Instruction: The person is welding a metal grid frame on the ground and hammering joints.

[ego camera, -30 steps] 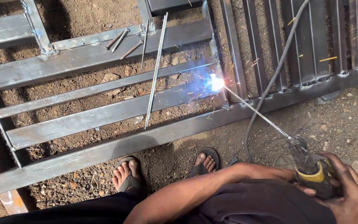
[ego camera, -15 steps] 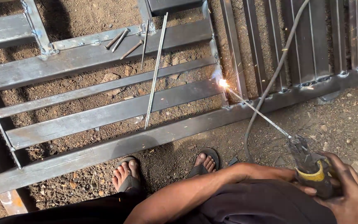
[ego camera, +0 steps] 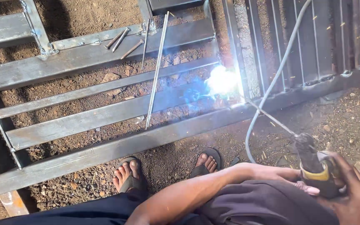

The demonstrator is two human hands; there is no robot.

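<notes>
Steel gate frame (ego camera: 105, 152) flat on the dirt ground (ego camera: 346, 121), bars running left to right. Welding arc (ego camera: 221, 81) at a bar-to-upright joint, up and left of both hands. Electrode rod (ego camera: 271, 118) slanting from arc down-right to electrode holder (ego camera: 315, 166). Right hand (ego camera: 355, 196) fingers closed around the holder; left hand (ego camera: 301, 183) fingers against it, grip unclear.

Daylight, blown-out weld arc (ego camera: 221, 81) glare

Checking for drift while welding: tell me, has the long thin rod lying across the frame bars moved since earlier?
No. The long thin rod lies across the same flat bars, same slant as before.
</notes>
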